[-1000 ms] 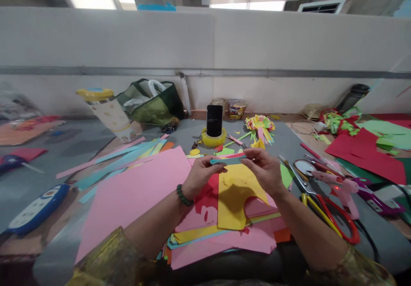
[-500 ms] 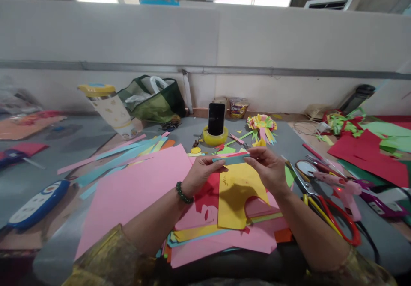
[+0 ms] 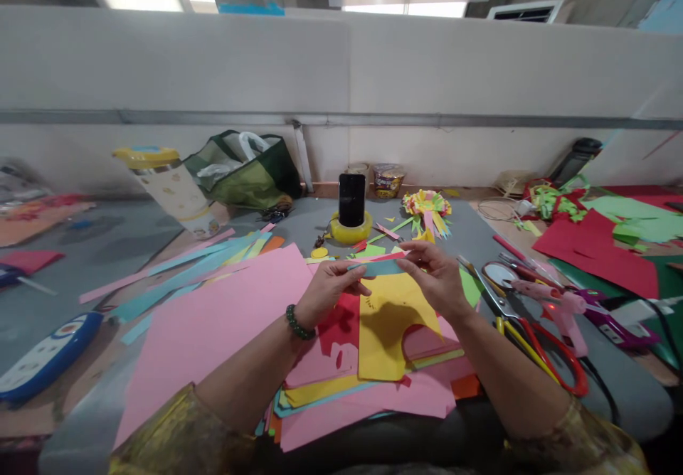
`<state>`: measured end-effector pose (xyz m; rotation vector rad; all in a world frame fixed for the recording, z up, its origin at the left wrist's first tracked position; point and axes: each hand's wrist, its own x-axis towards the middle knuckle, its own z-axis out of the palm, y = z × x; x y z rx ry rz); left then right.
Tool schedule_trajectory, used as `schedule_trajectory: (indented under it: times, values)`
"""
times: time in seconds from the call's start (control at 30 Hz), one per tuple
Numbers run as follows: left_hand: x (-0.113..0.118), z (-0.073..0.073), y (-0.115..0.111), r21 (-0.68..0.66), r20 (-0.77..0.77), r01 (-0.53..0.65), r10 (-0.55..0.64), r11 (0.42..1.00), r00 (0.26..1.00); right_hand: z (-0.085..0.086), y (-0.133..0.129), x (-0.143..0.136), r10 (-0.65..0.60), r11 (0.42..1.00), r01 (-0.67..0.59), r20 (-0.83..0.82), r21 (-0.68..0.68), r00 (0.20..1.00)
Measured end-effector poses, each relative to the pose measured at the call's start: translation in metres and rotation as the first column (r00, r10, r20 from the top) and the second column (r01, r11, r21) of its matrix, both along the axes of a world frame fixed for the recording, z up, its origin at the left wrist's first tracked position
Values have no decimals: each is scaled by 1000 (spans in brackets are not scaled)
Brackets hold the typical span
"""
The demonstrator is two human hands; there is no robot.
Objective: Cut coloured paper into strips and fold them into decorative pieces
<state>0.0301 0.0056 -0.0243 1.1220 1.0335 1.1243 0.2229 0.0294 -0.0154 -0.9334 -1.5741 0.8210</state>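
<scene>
Between my two hands, above the middle of the table, is a small stack of paper strips (image 3: 381, 268), blue on the near face with red and pink edges showing behind. My left hand (image 3: 334, 286) pinches its left end between thumb and fingers. At the right end, my right hand (image 3: 433, 276) grips it the same way. Beneath them lies a yellow sheet (image 3: 381, 350) with a curved cut-out, on top of a red sheet (image 3: 336, 318) and several pink and coloured sheets. A large pink sheet (image 3: 213, 333) spreads to the left, under my left forearm.
Scissors (image 3: 509, 315) and a pink glue gun (image 3: 560, 311) lie right of my right arm. A phone (image 3: 351, 201) stands in a yellow tape roll (image 3: 351, 232). Behind are a paper-strip flower (image 3: 427, 205), a tumbler (image 3: 171, 190) and a green bag (image 3: 250, 176); a power strip (image 3: 50, 354) lies left.
The whole view has shifted slightly, so things appear a little further left. Both hands keep hold of the paper strips, with the red edge showing slightly more.
</scene>
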Motion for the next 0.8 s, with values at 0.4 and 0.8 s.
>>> schedule_trajectory:
  times: [0.4,0.8]
  values:
    - [-7,1,3,-50,12,128,-128,990,992,-3,5,1,-11,999,11,5,-37,1000]
    - [-9,-3,7,-3,-45,132,-132,991,990,-8,10,-5,142,961,-132,26,-243,989]
